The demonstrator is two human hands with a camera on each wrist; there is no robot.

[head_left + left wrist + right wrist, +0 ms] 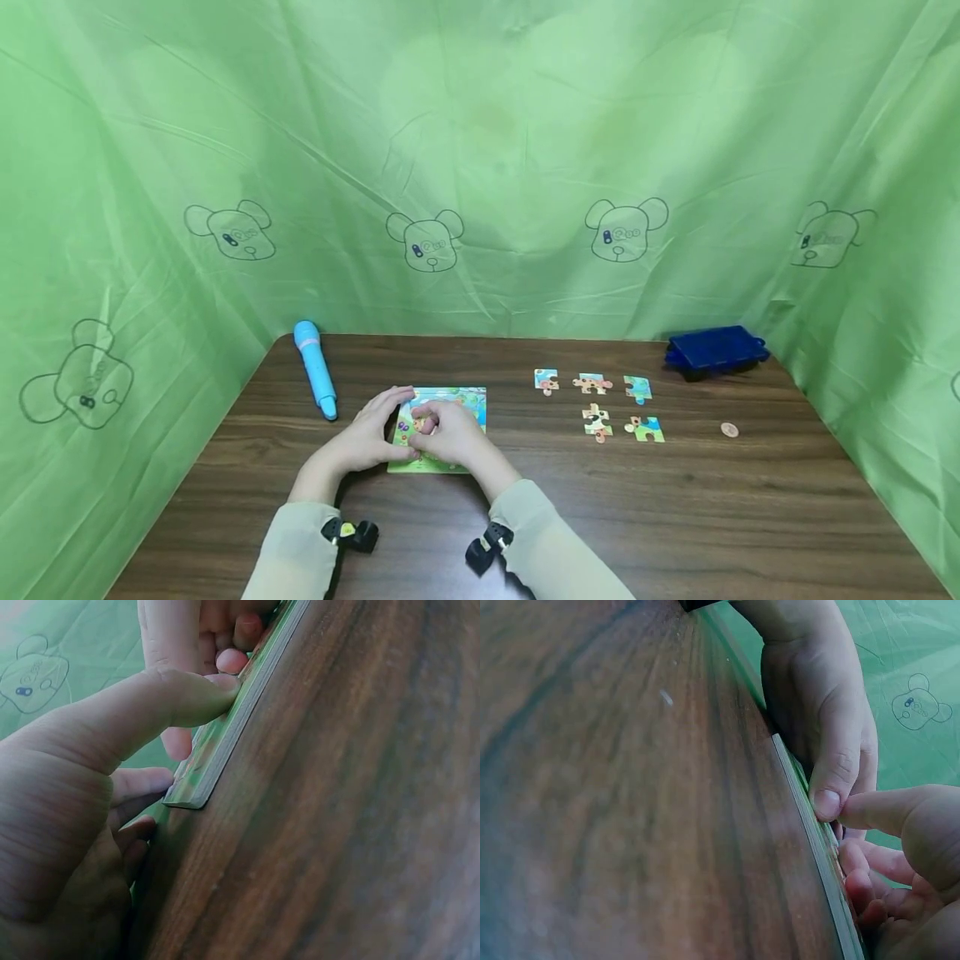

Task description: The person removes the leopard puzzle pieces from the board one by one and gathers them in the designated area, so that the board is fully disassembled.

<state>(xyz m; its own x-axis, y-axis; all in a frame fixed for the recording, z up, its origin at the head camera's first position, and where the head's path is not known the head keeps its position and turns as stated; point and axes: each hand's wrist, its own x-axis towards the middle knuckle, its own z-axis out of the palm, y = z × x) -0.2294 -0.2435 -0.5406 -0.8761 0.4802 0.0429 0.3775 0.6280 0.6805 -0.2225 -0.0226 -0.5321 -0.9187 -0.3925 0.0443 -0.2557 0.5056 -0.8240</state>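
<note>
A flat jigsaw puzzle board (450, 463) with a bright picture and a green lower edge lies on the table. My left hand (365, 439) spans its left side, thumb resting on the surface and fingers along the edge. In the left wrist view, the left thumb (199, 697) lies close to the board's front edge. Over the middle of the board is my right hand (450, 435), its fingers (864, 889) bent down at the surface. The right thumb reaches the left thumb's tip. I cannot tell whether the right fingers pinch a piece, as the hands hide that spot.
Several loose jigsaw pieces (592, 383) lie in two rows right of the board. Farther right are a small round disc (730, 430) and a blue plastic tray (716, 350) at the back. A blue microphone-shaped toy (316, 369) lies at the back left. Green curtains (480, 275) border the table.
</note>
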